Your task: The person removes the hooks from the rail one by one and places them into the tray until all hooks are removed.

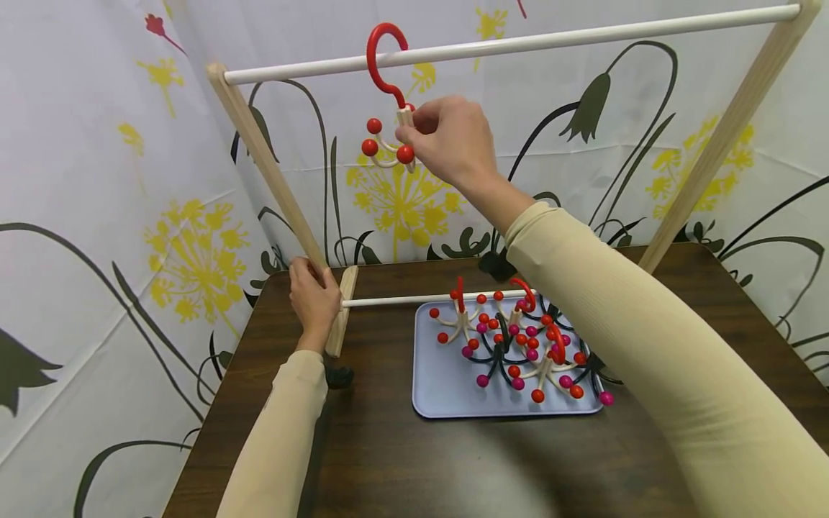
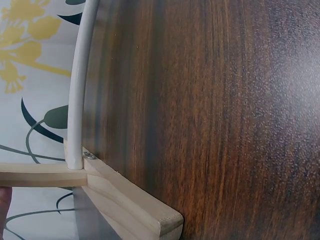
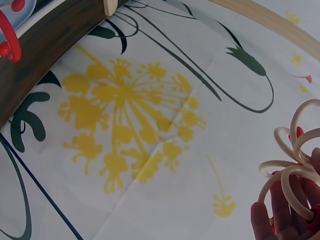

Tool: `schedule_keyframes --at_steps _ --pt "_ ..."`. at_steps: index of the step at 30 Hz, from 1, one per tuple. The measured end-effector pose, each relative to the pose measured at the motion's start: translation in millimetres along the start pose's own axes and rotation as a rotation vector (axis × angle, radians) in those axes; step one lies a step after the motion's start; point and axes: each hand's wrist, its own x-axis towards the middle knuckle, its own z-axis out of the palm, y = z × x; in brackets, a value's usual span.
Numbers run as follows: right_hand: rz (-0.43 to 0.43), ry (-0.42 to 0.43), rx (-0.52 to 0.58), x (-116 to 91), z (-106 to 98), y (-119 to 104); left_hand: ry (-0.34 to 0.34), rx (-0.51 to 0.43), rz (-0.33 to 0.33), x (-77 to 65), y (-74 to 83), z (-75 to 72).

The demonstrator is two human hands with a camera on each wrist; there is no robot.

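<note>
My right hand (image 1: 453,140) pinches the pale stem of a small chandelier-shaped hanger (image 1: 404,119) with curved cream arms tipped in red balls. Its red hook (image 1: 372,63) loops over the white top rod (image 1: 518,47); whether it rests there is unclear. The right wrist view shows the cream arms (image 3: 286,182) close to my fingers (image 3: 285,222). Low on the frame's left side, my left hand (image 1: 314,298) grips the wooden post (image 1: 272,169). Only a fingertip (image 2: 4,200) shows in the left wrist view, against that post (image 2: 40,176).
A pale blue tray (image 1: 434,399) on the brown table (image 1: 388,460) holds several similar hangers, cream and black, with red and pink balls. The frame's lower rod (image 1: 388,301) runs behind it. A second post (image 1: 719,144) stands right; a patterned curtain (image 1: 97,288) hangs behind.
</note>
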Motion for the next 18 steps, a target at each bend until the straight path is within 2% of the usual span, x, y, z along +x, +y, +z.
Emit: schedule_keyframes --at_steps 10,18 --pt "-0.008 0.019 0.070 -7 -19 -8 0.003 -0.006 -0.008 -1.3 -0.1 0.3" --pt "-0.042 0.029 0.159 -39 -25 -7 -0.006 -0.008 -0.003 -0.7 0.3 1.3"
